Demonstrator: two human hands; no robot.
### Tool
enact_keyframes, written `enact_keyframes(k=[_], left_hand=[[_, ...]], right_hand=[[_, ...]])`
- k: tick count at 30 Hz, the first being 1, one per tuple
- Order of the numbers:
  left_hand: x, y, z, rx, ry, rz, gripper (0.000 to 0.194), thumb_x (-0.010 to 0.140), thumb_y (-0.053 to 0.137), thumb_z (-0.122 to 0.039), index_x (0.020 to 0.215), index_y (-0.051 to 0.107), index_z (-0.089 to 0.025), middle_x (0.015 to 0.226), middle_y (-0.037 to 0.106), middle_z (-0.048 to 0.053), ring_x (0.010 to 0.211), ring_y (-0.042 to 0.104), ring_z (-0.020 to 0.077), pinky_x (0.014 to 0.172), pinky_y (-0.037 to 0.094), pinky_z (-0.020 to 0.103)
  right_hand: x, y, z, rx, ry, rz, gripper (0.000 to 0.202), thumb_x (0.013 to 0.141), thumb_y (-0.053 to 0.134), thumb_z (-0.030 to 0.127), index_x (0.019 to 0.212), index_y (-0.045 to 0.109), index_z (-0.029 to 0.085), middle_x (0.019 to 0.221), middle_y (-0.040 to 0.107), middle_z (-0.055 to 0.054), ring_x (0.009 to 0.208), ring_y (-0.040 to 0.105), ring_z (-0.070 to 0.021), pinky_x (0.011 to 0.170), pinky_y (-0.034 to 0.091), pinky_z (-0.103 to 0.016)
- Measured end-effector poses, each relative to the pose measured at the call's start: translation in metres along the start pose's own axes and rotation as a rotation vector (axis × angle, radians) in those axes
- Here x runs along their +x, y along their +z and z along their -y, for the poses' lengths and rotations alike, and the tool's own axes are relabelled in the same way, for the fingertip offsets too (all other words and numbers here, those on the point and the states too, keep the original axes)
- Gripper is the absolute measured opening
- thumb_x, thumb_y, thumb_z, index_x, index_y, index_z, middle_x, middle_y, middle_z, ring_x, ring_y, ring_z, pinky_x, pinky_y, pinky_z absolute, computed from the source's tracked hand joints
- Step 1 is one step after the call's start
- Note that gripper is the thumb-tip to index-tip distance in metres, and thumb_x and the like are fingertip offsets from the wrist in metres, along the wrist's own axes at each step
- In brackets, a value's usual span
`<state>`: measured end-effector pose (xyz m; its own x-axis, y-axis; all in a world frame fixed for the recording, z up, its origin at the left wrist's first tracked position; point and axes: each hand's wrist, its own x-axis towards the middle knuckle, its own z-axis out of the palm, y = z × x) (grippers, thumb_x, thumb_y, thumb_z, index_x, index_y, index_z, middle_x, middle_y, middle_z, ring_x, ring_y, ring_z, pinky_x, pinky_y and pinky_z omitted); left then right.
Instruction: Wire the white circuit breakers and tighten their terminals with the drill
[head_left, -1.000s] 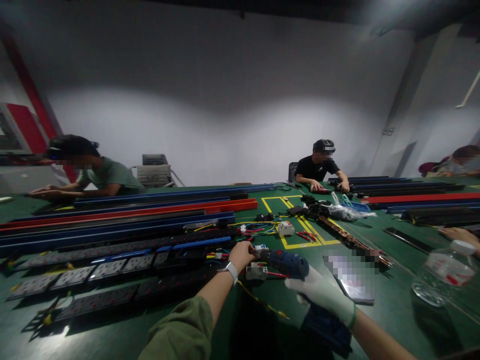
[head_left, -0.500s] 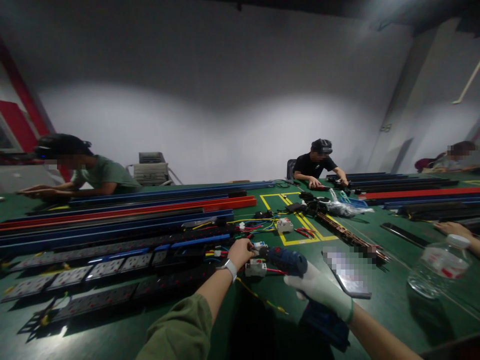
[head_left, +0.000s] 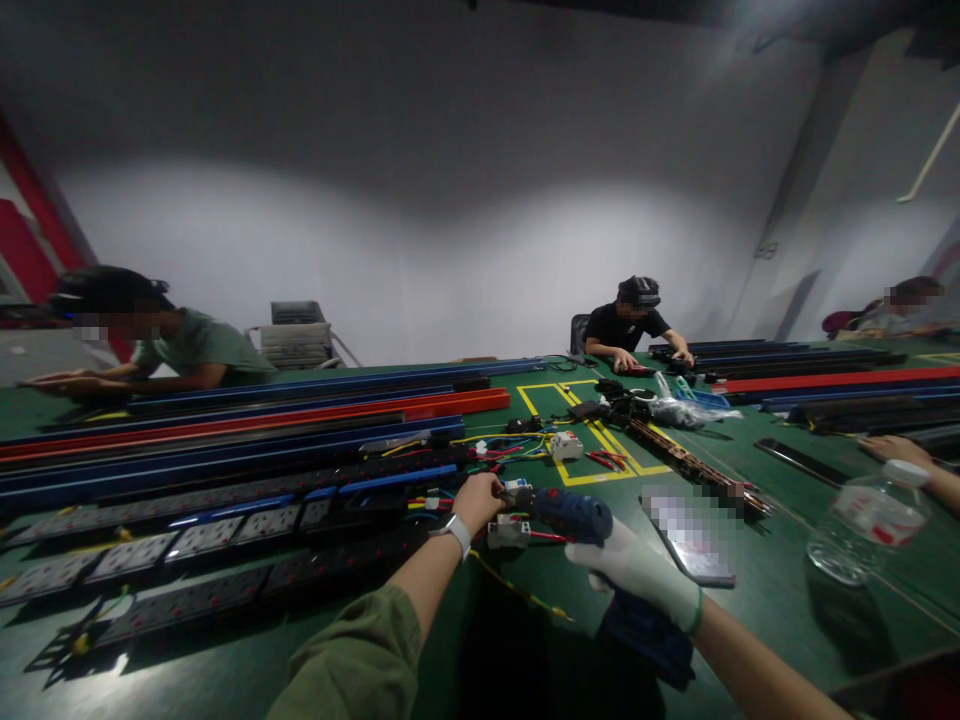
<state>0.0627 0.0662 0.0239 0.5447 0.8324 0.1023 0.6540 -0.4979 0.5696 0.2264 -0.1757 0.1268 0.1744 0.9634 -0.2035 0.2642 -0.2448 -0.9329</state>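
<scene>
My right hand (head_left: 630,565), in a white glove, grips a dark blue cordless drill (head_left: 574,512) by its handle. The drill points left, its nose close against a small white circuit breaker (head_left: 514,490) with wires. My left hand (head_left: 478,503), bare and with a watch at the wrist, is closed on that breaker; its fingertips are partly hidden. Just below lies another grey-white circuit breaker (head_left: 510,532) with a red wire. A yellow-green wire (head_left: 525,590) trails over the table under my wrist.
Long black power strips (head_left: 195,540) and blue and red rails (head_left: 247,440) fill the left. Ahead lies another breaker (head_left: 567,446). A phone (head_left: 690,540), copper-coloured strips (head_left: 690,465) and a plastic bottle (head_left: 866,525) are on the right. Co-workers sit around the green table.
The whole view has shifted slightly. My hands, the drill and the breaker keep the same positions relative to one another.
</scene>
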Motion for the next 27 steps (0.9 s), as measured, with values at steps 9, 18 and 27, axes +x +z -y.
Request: enact_keyframes(k=[9,18,27], left_hand=[[-0.0001,0.0005,0.0003,0.003,0.018,-0.009,0.022,0.074,0.081,-0.024,0.095,0.078,-0.018,0.098,0.078,0.008,0.095,0.071,0.0222,0.086,0.052,0.029],[-0.0021,-0.0006,-0.001,-0.023,-0.015,0.005,0.025,0.072,0.084,-0.029,0.095,0.077,-0.019,0.099,0.078,0.008,0.093,0.071,0.0219,0.083,0.052,0.029],[0.0,0.0013,0.0008,-0.008,-0.007,-0.005,0.022,0.074,0.082,-0.027,0.093,0.078,-0.019,0.099,0.078,0.008,0.093,0.071,0.0215,0.083,0.051,0.028]], right_hand=[[-0.0018,0.0014,0.0049,-0.02,0.008,-0.007,0.044,0.082,0.069,0.03,0.122,0.055,0.017,0.064,0.055,0.009,0.046,0.048,-0.0061,0.045,0.036,-0.019],[-0.0018,0.0014,0.002,-0.031,-0.008,0.0,0.043,0.083,0.068,0.027,0.123,0.055,0.018,0.064,0.056,0.008,0.045,0.048,-0.0064,0.044,0.036,-0.019],[0.0015,0.0003,-0.0008,-0.016,-0.009,0.005,0.046,0.082,0.069,0.03,0.125,0.055,0.018,0.071,0.058,0.007,0.046,0.05,-0.0056,0.045,0.039,-0.019]])
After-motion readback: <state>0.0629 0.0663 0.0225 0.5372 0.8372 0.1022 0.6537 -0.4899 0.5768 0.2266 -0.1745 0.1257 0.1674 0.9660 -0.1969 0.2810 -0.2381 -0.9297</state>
